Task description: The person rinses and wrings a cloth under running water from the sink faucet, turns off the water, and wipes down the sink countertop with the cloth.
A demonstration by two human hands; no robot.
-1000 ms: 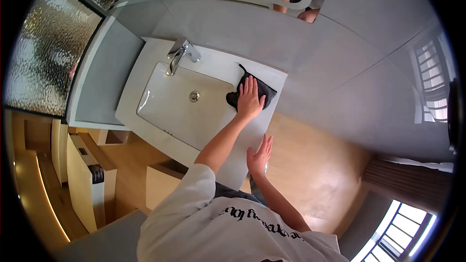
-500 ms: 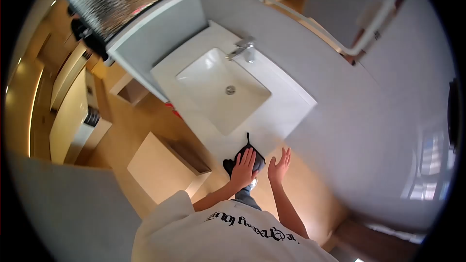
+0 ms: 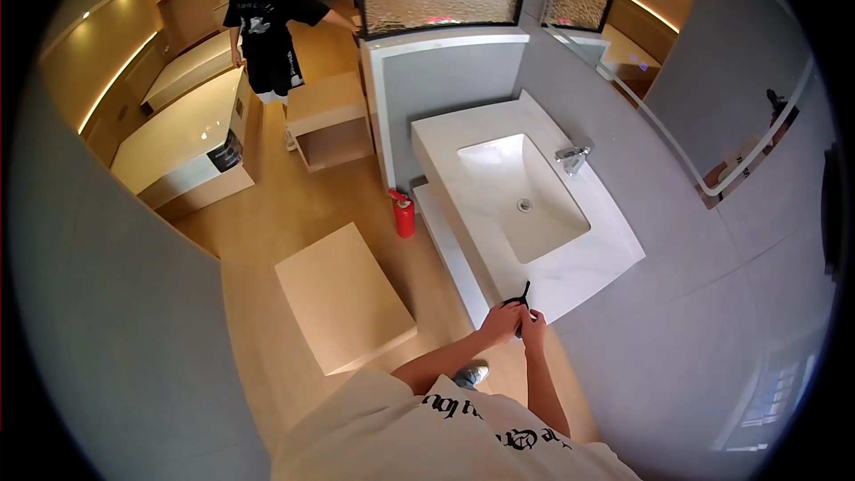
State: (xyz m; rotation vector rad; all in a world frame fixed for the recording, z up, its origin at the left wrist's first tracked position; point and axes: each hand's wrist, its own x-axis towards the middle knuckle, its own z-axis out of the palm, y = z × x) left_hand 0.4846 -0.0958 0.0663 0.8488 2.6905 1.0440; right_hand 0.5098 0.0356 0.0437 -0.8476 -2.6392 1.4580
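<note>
A black cloth (image 3: 518, 302) with a thin loop is bunched between my two hands at the near edge of the white sink counter (image 3: 592, 283). My left hand (image 3: 500, 324) is closed on it from the left. From the right, my right hand (image 3: 533, 328) closes on it too, close against the other hand. Most of the cloth is hidden by the fingers, and its loop points up over the counter. Beyond lie the basin (image 3: 524, 205) and the chrome faucet (image 3: 573, 158).
A person (image 3: 267, 27) in black stands at the upper left beside a wooden box (image 3: 331, 107). A red fire extinguisher (image 3: 403, 216) stands left of the counter. Nearer is a large light-brown box (image 3: 343, 298). A mirror (image 3: 712, 80) hangs on the right wall.
The view has swung left, bringing the person and extinguisher into sight. My left hand went from lying flat on the cloth to gripping it; my right hand came in and closed on it.
</note>
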